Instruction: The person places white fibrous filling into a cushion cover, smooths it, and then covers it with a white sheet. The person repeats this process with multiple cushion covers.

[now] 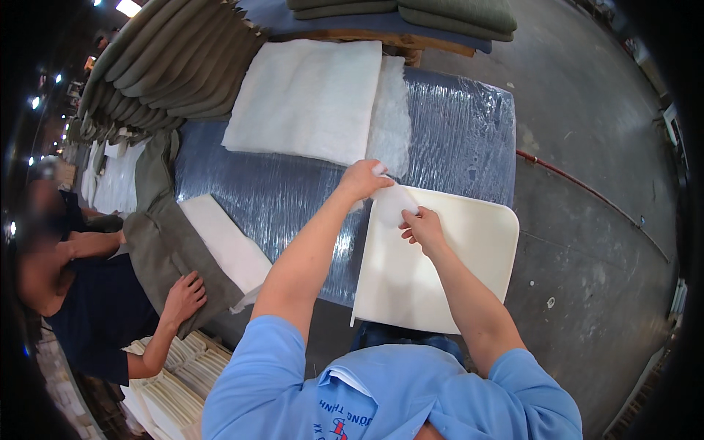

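Both my hands hold a small thin white sheet piece (pixel 396 203) above the far left part of a cream panel with rounded corners (pixel 447 271). My left hand (pixel 361 180) pinches its far end, fingers closed. At the near end, the thumb and fingers of my right hand (pixel 423 226) grip the edge. The piece looks soft; its exact kind I cannot make out. Just beyond my left hand lies a stack of white batting sheets (pixel 304 99), with a thinner batting sheet (pixel 392 117) at its right side.
Beneath the panel and batting is a blue surface wrapped in clear plastic film (pixel 462 139). On the left a co-worker (pixel 103 308) handles a grey-green cover (pixel 172 242) and a white padding strip (pixel 224 242). Grey-green pieces (pixel 176 59) are stacked far left. A red hose (pixel 572 180) crosses the floor.
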The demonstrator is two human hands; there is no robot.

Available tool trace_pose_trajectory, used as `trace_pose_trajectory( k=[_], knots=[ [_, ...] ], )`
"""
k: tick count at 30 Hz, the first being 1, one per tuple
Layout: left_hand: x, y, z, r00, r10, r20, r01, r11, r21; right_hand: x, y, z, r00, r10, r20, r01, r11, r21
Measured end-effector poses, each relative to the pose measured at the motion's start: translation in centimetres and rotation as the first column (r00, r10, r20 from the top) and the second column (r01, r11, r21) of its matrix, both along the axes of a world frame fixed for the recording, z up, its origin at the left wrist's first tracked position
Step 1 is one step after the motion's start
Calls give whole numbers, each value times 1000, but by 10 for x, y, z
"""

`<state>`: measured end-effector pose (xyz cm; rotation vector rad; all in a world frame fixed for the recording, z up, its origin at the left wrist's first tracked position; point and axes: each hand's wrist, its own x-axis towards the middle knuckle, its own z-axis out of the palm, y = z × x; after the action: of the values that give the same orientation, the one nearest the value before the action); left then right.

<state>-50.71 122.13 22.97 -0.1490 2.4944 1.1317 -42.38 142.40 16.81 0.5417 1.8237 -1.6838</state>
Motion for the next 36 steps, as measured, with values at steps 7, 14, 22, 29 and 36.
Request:
trace_pose_trajectory(
  k=[7, 14, 22, 29, 36],
  knots=[
    [40, -7, -10, 893, 307, -330, -326, 945, -5, -12, -7, -18, 992, -110, 62, 104, 990, 91],
    [143, 47, -54, 954, -34, -299, 7, 996, -92, -16, -15, -19, 995, -92, 25, 89, 991, 97],
    [130, 47, -52, 965, -239, 108, 262, 883, -389, -14, -7, -11, 898, -136, -418, 321, 852, 414],
    [130, 36, -72, 993, -88, -73, 70, 974, -217, -30, -26, -29, 772, 324, -546, -91, 907, 410],
    [136, 5, -60, 969, 246, -35, -248, 965, -80, -35, -22, -44, 707, 489, -511, -179, 823, 539]
  ],
)
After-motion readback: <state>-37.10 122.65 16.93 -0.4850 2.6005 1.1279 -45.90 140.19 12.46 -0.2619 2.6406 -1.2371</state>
